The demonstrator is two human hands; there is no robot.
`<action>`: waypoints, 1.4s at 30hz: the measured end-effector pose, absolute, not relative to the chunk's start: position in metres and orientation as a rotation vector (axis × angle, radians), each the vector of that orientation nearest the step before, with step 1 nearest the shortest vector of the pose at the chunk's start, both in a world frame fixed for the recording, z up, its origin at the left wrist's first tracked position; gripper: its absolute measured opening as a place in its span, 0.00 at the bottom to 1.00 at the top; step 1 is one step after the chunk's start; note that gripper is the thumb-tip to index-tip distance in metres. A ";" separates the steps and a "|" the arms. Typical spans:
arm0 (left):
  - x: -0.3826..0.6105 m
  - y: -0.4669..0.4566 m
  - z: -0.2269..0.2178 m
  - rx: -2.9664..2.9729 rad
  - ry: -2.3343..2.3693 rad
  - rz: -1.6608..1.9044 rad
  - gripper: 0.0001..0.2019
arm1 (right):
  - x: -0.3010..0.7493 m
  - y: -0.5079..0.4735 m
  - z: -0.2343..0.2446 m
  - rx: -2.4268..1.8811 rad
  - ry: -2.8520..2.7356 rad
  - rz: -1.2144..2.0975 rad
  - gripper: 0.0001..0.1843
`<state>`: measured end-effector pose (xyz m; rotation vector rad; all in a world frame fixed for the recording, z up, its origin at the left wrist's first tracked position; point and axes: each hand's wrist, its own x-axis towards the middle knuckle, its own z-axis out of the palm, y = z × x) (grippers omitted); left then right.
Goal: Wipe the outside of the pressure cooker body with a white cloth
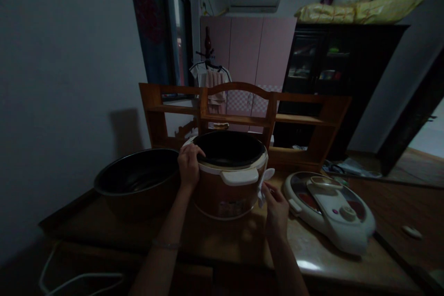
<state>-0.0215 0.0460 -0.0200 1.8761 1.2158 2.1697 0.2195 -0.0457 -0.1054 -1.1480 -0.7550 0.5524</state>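
Note:
A rice cooker [222, 199] with a brown body, a white rim and a dark inside stands uncovered on the wooden table. My left hand [189, 164] grips its rim at the left, the fingers curled over the edge. At the cooker's right side, my right hand [275, 206] pinches a white spoon-shaped piece [266, 176] close against the body; dim light hides its exact kind. To the right lies a cream lid [333, 210] with a see-through top and a knob. A large dark pot [138, 185] is left of the cooker, near my left hand.
A low wooden shelf unit [236, 85] rises behind the cooker. The table [312, 263] has its front edge close to me. A wall [69, 78] bounds the left side, and a white cable or wire [83, 276] shows at lower left.

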 end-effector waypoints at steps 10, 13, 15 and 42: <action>-0.022 0.048 -0.021 1.875 1.217 2.169 0.26 | 0.208 -0.052 -0.093 -1.069 -0.983 0.310 0.19; -0.022 0.048 -0.021 1.872 1.219 2.169 0.26 | 0.206 -0.052 -0.094 -1.049 -0.981 0.398 0.20; -0.022 0.048 -0.021 1.877 1.213 2.165 0.26 | 0.209 -0.051 -0.096 -1.041 -0.978 0.432 0.22; -0.022 0.045 -0.019 1.898 1.206 2.158 0.25 | 0.230 -0.060 -0.096 -1.390 -1.609 -0.467 0.19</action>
